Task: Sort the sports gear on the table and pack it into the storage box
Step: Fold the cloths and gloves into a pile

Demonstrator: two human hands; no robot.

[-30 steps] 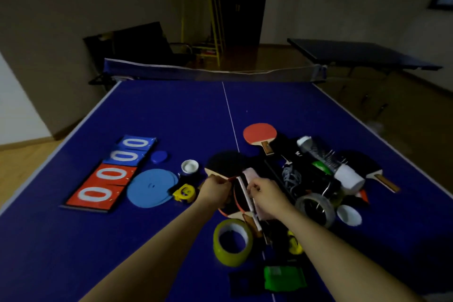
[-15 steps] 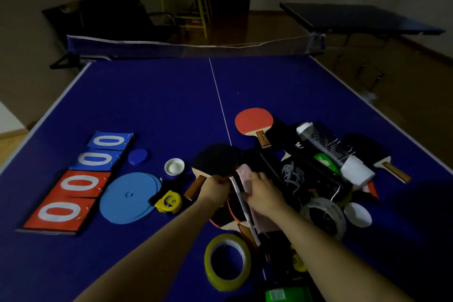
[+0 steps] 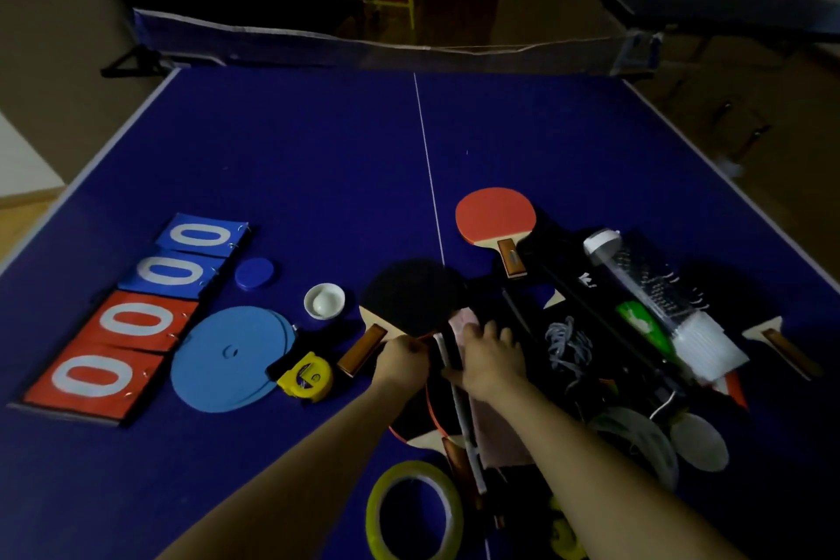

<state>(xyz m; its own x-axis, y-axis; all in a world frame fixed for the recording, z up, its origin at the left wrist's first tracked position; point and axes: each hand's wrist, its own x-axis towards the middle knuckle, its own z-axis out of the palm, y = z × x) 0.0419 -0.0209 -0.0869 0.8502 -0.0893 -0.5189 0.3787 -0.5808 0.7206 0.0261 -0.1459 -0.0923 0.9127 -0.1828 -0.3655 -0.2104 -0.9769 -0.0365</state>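
While my left hand point(image 3: 402, 357) curls its fingers at the edge of the black paddle point(image 3: 416, 296), seemingly pinching it, my right hand point(image 3: 488, 357) lies with fingers spread and fairly straight over a pink cloth point(image 3: 500, 437) beside a thin black-and-white rod point(image 3: 459, 405); I judge sorting barely begun. Left of the hands, the scoreboard point(image 3: 122, 314), blue discs point(image 3: 232, 357) and yellow tape measure point(image 3: 305, 375) lie laid out; right of them a heap remains: red paddle point(image 3: 495, 216), clear tube point(image 3: 645, 286), cords. No storage box shows; nothing looks packed. Dim light blurs the heap; the yellow tape roll point(image 3: 413, 509) is cut off below.
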